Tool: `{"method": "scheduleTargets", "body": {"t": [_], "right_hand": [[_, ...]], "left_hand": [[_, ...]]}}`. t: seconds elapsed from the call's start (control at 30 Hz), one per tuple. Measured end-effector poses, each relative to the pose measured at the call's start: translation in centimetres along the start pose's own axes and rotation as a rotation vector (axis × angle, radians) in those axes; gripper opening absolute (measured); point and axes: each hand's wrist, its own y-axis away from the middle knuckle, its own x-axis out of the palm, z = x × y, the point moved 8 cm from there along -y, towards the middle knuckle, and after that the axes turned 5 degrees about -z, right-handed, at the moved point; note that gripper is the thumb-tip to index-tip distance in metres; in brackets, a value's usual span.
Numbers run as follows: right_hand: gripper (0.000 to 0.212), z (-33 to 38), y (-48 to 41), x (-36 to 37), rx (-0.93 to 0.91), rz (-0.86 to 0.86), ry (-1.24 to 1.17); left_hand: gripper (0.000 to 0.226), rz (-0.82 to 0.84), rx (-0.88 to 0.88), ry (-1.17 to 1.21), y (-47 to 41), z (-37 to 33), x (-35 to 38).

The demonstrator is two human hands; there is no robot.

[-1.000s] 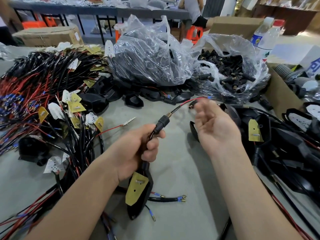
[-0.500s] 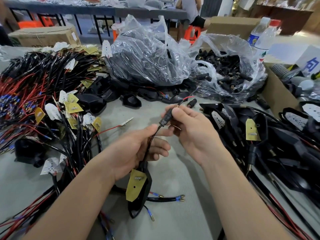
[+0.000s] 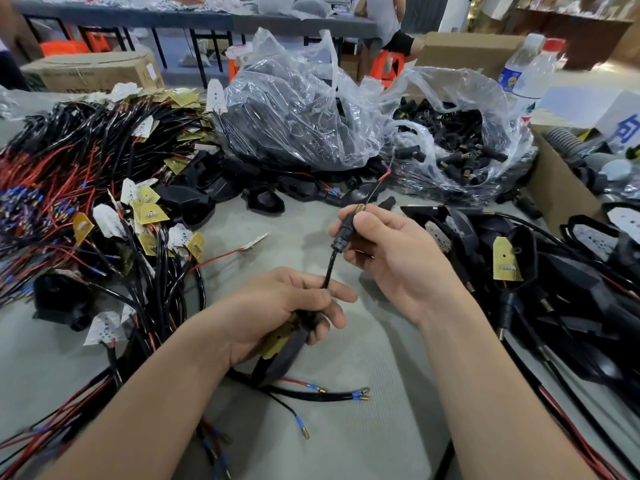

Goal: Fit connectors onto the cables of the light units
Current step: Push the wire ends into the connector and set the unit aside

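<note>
My left hand (image 3: pixel 287 306) grips a black light unit (image 3: pixel 284 351) with a yellow tag, together with the lower part of its black cable (image 3: pixel 329 270). The cable rises to my right hand (image 3: pixel 384 251), whose thumb and fingers pinch a black connector (image 3: pixel 343 235) threaded on it. Thin red and black wire ends (image 3: pixel 381 181) stick out above the connector. Further loose connectors (image 3: pixel 460 150) fill the open clear bag at the back right.
A tangle of red and black cabled units with tags (image 3: pixel 86 202) covers the left. Black light units (image 3: pixel 554 271) pile up on the right beside a cardboard box (image 3: pixel 554 181). A second plastic bag (image 3: pixel 294 109) sits behind. Loose wire ends (image 3: pixel 346 396) lie near my left wrist.
My right hand went from open near the wire tips to pinching the connector. My left hand slid down the cable onto the light unit, and the connector now sits higher above it.
</note>
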Motion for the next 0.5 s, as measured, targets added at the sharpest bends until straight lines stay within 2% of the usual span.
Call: {"method": "scheduleTargets", "body": {"t": [0.13, 0.27, 0.4, 0.5], "right_hand": [[0.015, 0.1, -0.1, -0.9, -0.011, -0.02, 0.065], [0.015, -0.3, 0.1, -0.8, 0.003, 0.022, 0.144], [0.015, -1.5, 0.4, 0.1, 0.085, 0.12, 0.135], [0.018, -2.2, 0.7, 0.7, 0.111, 0.2, 0.242]], "left_hand": [[0.032, -0.079, 0.01, 0.043, -0.3, -0.3, -0.5], [0.024, -0.142, 0.023, 0.13, -0.4, -0.5, -0.7], [0.024, -0.09, -0.002, 0.104, -0.1, -0.5, -0.2], [0.021, -0.072, -0.001, 0.032, 0.1, -0.5, 0.1]]}}
